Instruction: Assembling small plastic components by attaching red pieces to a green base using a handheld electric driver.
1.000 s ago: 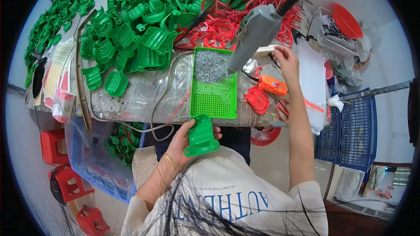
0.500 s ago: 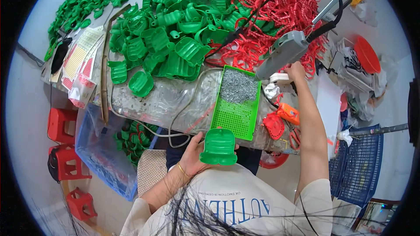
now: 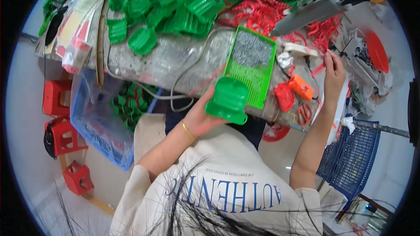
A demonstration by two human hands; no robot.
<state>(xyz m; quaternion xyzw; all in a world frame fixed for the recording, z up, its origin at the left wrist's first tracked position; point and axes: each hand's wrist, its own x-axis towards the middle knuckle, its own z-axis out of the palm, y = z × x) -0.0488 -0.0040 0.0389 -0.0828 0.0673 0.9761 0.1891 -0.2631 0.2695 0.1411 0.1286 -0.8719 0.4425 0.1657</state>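
A green moulded plastic shell (image 3: 228, 97), curved with ridges and small end tabs, is in my left hand (image 3: 202, 114), gripped from its left side and tilted. My right hand (image 3: 334, 71) is at the right edge of the table, fingertips pinched on what looks like a red strap (image 3: 318, 71); the grip itself is partly hidden. Red straps (image 3: 302, 22) lie heaped just beyond it. Between the hands, a bright green tray (image 3: 243, 71) holds small silvery metal pieces (image 3: 252, 50) at its far end. More green shells (image 3: 192, 13) are piled on the far side.
A grey hand-tool-like device (image 3: 308, 13) hangs on an arm over the tray's far right. Near my right arm lie a white power strip (image 3: 300, 49), an orange device (image 3: 302, 86), a red shell (image 3: 284, 97) and scissors (image 3: 305, 113). A blue crate (image 3: 103, 126) stands lower left, beside red stools (image 3: 57, 98).
My right hand has moved right, away from beside the power strip to the table's right edge. My left hand has tilted the green shell. The whole view has shifted.
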